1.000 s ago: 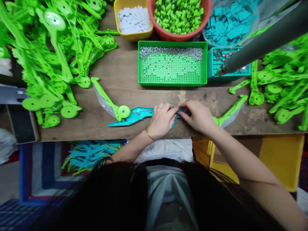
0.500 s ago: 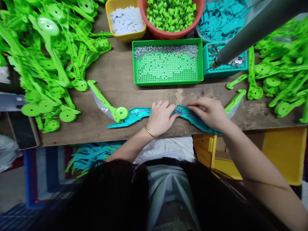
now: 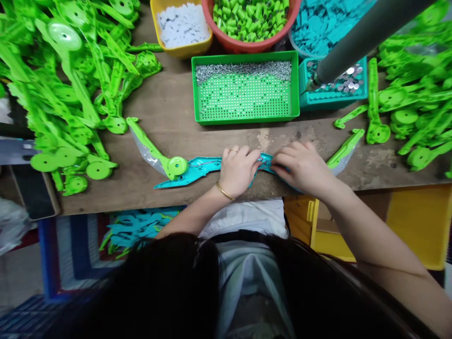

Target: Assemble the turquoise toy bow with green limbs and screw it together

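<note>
Head view: a blue frame [image 3: 205,168] lies on the worktop [image 3: 169,101] before the green tray [image 3: 247,121]; the left hand [image 3: 238,172] grasps its middle; whether the right hand's [image 3: 305,167] bent fingers grip anything, I cannot tell.

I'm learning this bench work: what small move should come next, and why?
Probably press the thin reddish wire into the long turquoise plastic shell with the bare right hand: the wire lies exposed, and that hand is at the shell.
</note>
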A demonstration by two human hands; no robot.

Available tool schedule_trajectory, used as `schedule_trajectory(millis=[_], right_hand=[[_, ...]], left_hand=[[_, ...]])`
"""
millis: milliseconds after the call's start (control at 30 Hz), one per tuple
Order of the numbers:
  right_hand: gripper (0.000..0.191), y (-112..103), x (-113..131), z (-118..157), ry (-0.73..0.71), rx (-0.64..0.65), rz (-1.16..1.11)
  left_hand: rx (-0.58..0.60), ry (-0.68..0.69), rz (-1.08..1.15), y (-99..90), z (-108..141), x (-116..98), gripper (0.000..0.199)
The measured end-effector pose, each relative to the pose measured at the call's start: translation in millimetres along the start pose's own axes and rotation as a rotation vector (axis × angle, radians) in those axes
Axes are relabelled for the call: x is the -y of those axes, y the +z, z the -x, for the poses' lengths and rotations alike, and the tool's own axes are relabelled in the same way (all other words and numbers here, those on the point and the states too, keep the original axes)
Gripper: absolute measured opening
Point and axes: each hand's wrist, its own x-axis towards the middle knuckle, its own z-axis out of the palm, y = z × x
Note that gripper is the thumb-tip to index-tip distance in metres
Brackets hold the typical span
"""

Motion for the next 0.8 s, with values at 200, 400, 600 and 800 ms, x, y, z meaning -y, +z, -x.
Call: schedule_trajectory(millis=[200, 400, 600, 800], right_hand=[[0.009, 4, 4, -7, 0.002, 0.040, -0.040], [0.007, 21, -2, -3, 0.135, -0.127, -0.155], [0.004, 20, -3, 1, 0.207, -0.104, -0.079], [0.022, 13, 0, -6, 0.107, 0.025, -0.233]], left_hand=[[-0.040, 0.047, -0.031, 4.0, 1, 4, 0.027], [-0.008, 0.065, 0.002, 3.5, 1, 6, 0.031], [0.009, 0.074, 0.018, 2.1, -1, 6, 0.033], [0.031, 0.062, 0.037, 4.4, -1, 7, 0.032]])
